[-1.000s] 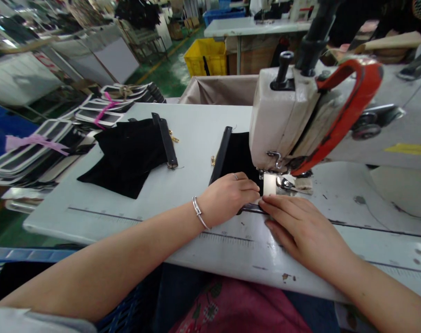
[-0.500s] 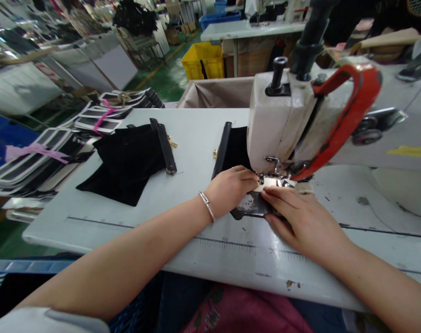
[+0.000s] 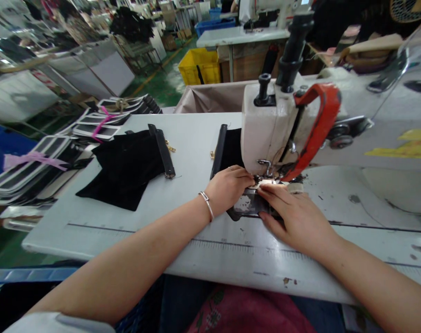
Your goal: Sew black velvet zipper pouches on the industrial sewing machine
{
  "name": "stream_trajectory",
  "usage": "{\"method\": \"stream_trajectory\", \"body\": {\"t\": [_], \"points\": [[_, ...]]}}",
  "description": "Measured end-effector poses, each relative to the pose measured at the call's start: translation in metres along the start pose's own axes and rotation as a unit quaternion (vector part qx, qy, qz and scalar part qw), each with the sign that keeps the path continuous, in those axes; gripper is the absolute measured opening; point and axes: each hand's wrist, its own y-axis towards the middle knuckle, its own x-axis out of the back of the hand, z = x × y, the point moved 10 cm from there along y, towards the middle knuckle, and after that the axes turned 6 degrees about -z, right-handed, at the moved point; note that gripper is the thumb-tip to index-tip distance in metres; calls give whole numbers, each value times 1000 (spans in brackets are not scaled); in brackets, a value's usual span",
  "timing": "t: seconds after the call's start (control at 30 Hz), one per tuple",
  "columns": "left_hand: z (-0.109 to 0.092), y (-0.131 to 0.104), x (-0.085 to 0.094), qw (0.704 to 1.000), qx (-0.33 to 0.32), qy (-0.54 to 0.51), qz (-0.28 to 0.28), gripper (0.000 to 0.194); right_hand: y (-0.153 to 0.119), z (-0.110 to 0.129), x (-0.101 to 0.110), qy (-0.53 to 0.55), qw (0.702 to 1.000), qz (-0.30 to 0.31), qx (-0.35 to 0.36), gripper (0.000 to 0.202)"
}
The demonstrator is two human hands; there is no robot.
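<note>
Black cloth point(image 3: 233, 149), dark-edged, now farther back

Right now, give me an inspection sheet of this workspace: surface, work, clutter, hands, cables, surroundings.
Surface: white table, ruler marks near the front edge, some chipped spots.
Work: black cloth partly hidden behind the sewing machine; second cloth to its left.
Clutter: ribbon-tied stacks beside the table's left end.
Hands: left hand and right hand close together below the machine head; exact grip hidden.
Cables: nothing seen.
Surroundings: yellow bin beyond the table.
</note>
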Motion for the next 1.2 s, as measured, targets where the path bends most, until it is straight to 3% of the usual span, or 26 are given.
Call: {"method": "stream_trajectory", "body": {"t": [0.23, 0.57, 0.73, 0.83, 0.93, 1.0, 1.1, 1.2], "points": [[-2, -3, 0, 1000, -5, -29, 0, 22, -3, 5, 4, 27, 999, -25, 10, 37], [8, -4, -8, 1000, 10, -9, 3, 26, -1, 2, 3, 32, 998, -50, 3, 37], [7, -11, 8, 998, 21, -52, 23, 10, -3, 2, 8, 48, 997, -67, 5, 33], [5, -29, 19, 995, 27, -66, 67, 17, -3, 1, 7, 60, 996, -73, 7, 31], [5, -46, 31, 996, 34, -43, 70, 17, -2, 0, 5, 67, 995, -72, 6, 31], [7, -52, 30, 996, 27, -31, 78, 22, -2, -1, 3, 68, 995, -71, 3, 31], [22, -47, 15, 995, 11, -13, 99, 24, -1, -1, 2, 69, 995, -70, 1, 29], [54, -29, 11, 995, 27, 41, 87, 22, -2, -1, 4, 72, 994, -79, -1, 28]]}}
